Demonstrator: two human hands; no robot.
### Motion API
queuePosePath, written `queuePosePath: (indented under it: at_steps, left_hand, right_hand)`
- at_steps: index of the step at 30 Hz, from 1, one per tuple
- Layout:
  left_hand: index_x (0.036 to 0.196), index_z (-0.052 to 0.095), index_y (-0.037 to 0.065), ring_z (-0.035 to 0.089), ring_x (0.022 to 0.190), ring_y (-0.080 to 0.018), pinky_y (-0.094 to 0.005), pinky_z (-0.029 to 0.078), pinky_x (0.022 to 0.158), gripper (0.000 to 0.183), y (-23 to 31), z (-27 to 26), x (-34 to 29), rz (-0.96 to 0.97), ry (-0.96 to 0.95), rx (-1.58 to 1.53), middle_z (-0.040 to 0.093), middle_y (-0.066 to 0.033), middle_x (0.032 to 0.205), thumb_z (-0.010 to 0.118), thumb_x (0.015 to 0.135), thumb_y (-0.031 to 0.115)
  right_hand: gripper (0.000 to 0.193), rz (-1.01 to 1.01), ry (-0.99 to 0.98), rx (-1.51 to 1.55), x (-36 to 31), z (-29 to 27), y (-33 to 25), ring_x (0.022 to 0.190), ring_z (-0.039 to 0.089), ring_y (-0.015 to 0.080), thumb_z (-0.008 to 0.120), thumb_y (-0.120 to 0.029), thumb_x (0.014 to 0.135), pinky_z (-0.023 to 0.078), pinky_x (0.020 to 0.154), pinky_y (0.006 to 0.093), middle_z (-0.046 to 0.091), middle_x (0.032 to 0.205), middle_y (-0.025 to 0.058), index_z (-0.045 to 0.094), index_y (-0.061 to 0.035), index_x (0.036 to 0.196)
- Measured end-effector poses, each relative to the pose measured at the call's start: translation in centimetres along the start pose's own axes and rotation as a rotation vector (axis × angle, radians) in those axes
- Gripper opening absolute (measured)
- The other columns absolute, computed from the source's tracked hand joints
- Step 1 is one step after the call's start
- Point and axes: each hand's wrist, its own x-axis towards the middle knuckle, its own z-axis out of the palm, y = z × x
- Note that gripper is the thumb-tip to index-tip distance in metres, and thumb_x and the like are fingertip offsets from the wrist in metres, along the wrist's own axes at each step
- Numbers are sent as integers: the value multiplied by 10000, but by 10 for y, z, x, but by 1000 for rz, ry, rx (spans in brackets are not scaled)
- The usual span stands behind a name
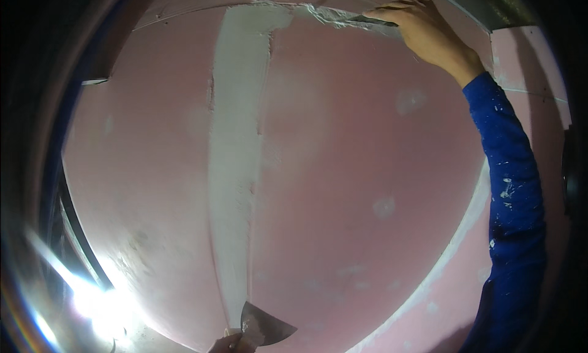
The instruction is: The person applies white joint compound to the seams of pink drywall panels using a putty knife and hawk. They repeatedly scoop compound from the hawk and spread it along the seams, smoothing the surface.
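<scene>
My right hand reaches up at the upper right, fingers closed on a putty knife whose dark blade lies against the seam along the top of the pink board. Rough, wet-looking joint compound is smeared along that seam, left of the blade. At the bottom edge, my left hand is partly in view, closed round a wide putty knife; its flared metal blade carries some pale compound. A broad grey-white band of compound runs down the board between the two hands, ragged along its edges.
A bright work lamp glares at the lower left. A pale filled seam curves along the right side of the board. Small filled spots dot the pink surface. At the upper right, a greenish opening borders the boards.
</scene>
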Motion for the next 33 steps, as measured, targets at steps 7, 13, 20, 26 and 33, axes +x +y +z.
queuePosePath:
  at_steps: [7,13,20,26,33]
  left_hand:
    - [1322,584,13,608,581,-107,-253,489,480,429,-26,8,-3,57,-31,-75,695,-65,939,677,917,122]
    - [1304,612,32,611,587,-112,-257,497,491,409,-23,21,8,63,-101,-88,696,-59,944,672,920,158]
    - [1313,608,29,607,557,-104,-250,478,456,433,-6,8,48,28,-82,90,690,-58,899,690,920,191]
    - [1332,585,8,606,547,-105,-250,475,448,458,-4,12,61,16,-69,27,673,-58,844,691,934,208]
    - [1299,611,47,587,540,-102,-251,466,451,385,-14,15,30,-12,-79,47,682,-39,889,656,950,204]
  right_hand:
    - [325,-272,293,80,74,7,-14,1172,596,259,653,-49,835,387,1033,467,738,1137,28,774,-181,1107]
    - [386,-214,171,143,48,6,2,1200,582,262,629,-11,827,373,1046,466,729,1164,27,776,-227,1112]
    - [512,-8,85,71,-28,41,39,1275,518,310,572,62,796,340,1076,517,702,1234,32,759,-244,1162]
    - [650,19,103,-189,-90,72,75,1361,482,232,531,179,830,328,1207,437,598,1404,-38,660,-215,1331]
    - [606,183,73,-49,-58,53,44,1247,557,285,546,158,802,401,1111,448,639,1326,59,681,-170,1293]
